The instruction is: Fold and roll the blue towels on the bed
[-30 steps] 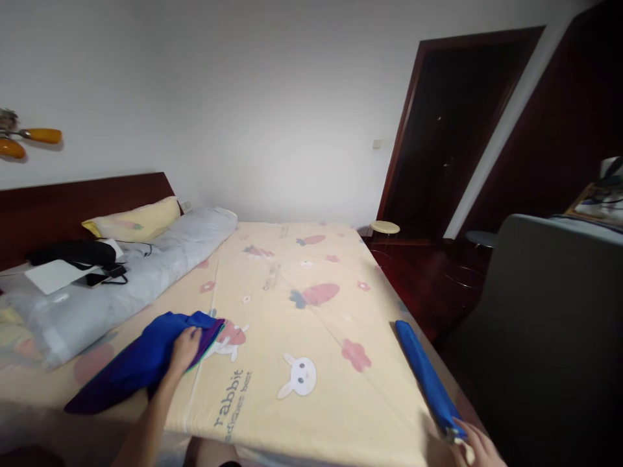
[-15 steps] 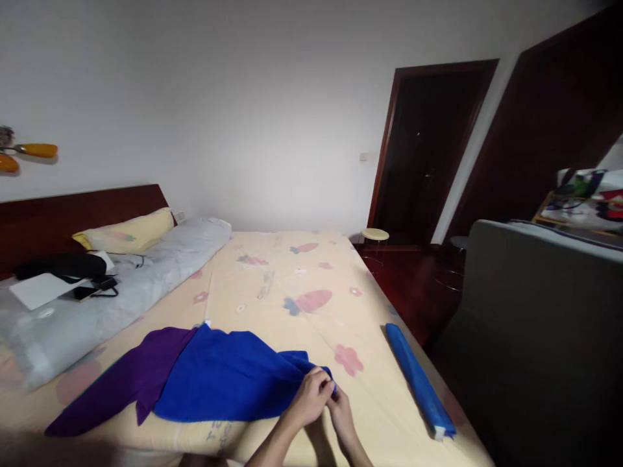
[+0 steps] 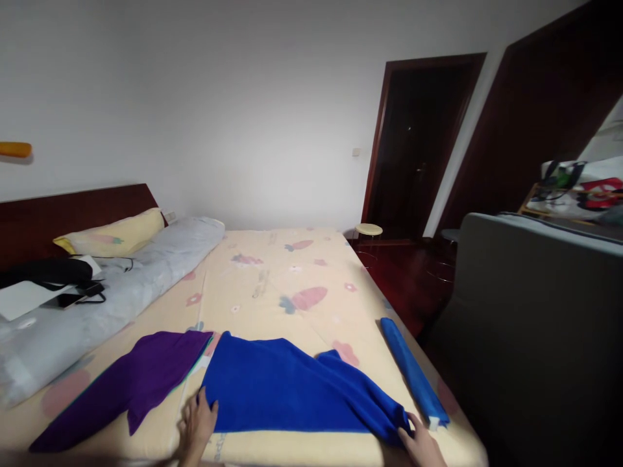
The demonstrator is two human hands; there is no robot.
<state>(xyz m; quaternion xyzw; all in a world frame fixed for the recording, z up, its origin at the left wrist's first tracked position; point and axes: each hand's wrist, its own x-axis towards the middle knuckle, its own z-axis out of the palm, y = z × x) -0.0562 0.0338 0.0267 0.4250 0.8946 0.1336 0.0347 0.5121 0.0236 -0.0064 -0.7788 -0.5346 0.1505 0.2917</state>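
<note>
A blue cloth (image 3: 287,389) lies spread along the near side of the bed, its right part gathered into folds. My left hand (image 3: 198,421) is at the cloth's lower left edge, with the thumb and fingertips closed on it. At the far right end, the thumb and fingers of my right hand (image 3: 422,444) pinch a bunched corner. To the left of the blue cloth lies a purple cloth (image 3: 150,366), apart from it and touched by neither hand.
A rolled blue bundle (image 3: 413,373) lies along the bed's right edge. Grey bedding (image 3: 146,292), a yellow pillow (image 3: 114,235) and a black bag (image 3: 48,272) are on the left. Beyond the bed stand a round stool (image 3: 368,229) and a dark grey panel (image 3: 525,324).
My hands, together at the cloth's right end before, are now wide apart. The blue cloth has shifted right and stretched out flatter, leaving a gap beside the purple cloth.
</note>
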